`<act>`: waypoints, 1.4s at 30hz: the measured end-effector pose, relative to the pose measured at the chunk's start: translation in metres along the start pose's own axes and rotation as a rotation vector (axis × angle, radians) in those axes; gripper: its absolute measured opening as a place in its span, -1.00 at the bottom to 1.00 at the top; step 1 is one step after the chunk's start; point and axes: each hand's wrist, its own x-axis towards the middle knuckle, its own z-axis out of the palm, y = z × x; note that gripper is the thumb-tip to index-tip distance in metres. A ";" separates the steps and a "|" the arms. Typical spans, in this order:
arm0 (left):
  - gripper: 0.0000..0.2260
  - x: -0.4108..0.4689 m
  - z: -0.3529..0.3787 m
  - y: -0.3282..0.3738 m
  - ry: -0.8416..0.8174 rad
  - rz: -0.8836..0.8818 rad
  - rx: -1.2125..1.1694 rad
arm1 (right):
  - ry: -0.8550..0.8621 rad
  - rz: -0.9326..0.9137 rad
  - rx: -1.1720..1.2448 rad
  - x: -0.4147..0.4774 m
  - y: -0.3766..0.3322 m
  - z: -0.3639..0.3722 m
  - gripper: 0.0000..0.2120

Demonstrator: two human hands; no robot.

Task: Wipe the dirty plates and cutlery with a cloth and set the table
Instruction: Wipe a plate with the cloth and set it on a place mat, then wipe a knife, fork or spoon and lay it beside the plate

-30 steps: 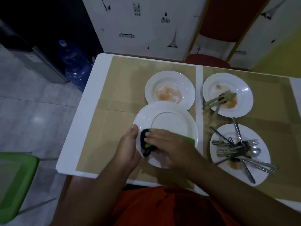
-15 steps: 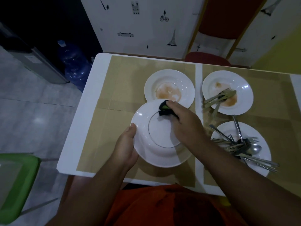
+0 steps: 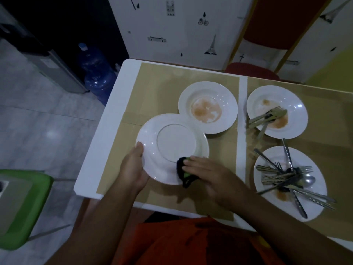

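My left hand (image 3: 133, 169) grips the left rim of a white plate (image 3: 170, 144), which is tilted above the table with its underside toward me. My right hand (image 3: 212, 176) presses a dark cloth with a green side (image 3: 183, 171) against the plate's near right rim. Behind it lies a stained plate (image 3: 208, 107). At the right, a second stained plate (image 3: 277, 111) carries a fork and knife (image 3: 267, 118). Nearer me, a third plate (image 3: 290, 182) holds a pile of cutlery (image 3: 288, 178).
The white table (image 3: 107, 134) has tan placemats (image 3: 162, 92) on it. A green stool (image 3: 21, 207) stands on the floor at my left. A blue water bottle (image 3: 95, 73) sits beyond the table's far left corner, and a red chair (image 3: 252, 70) behind the far edge.
My right hand swept the cloth from the plate's near rim up to its far edge, then back down to the near right rim. The left hand kept holding the plate.
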 end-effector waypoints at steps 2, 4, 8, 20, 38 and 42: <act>-0.73 -0.004 -0.010 0.017 0.034 0.166 0.106 | 0.075 0.168 0.102 0.000 0.003 0.000 -0.41; -0.77 -0.011 -0.016 0.037 0.084 0.352 0.289 | 0.141 0.293 0.191 0.007 0.003 -0.002 -0.46; -0.77 -0.029 -0.023 0.065 0.116 0.729 0.685 | 0.142 0.482 0.275 0.027 0.000 0.001 -0.56; -0.68 0.005 -0.086 0.001 -0.015 1.189 1.537 | 0.063 0.541 0.137 0.056 0.012 0.043 -0.60; -0.51 0.015 -0.127 -0.059 -0.141 0.867 1.810 | -0.138 0.368 -0.222 0.030 0.018 0.096 -0.33; -0.54 0.011 -0.128 -0.063 -0.140 0.909 1.805 | -0.116 0.356 -0.217 0.029 0.018 0.101 -0.35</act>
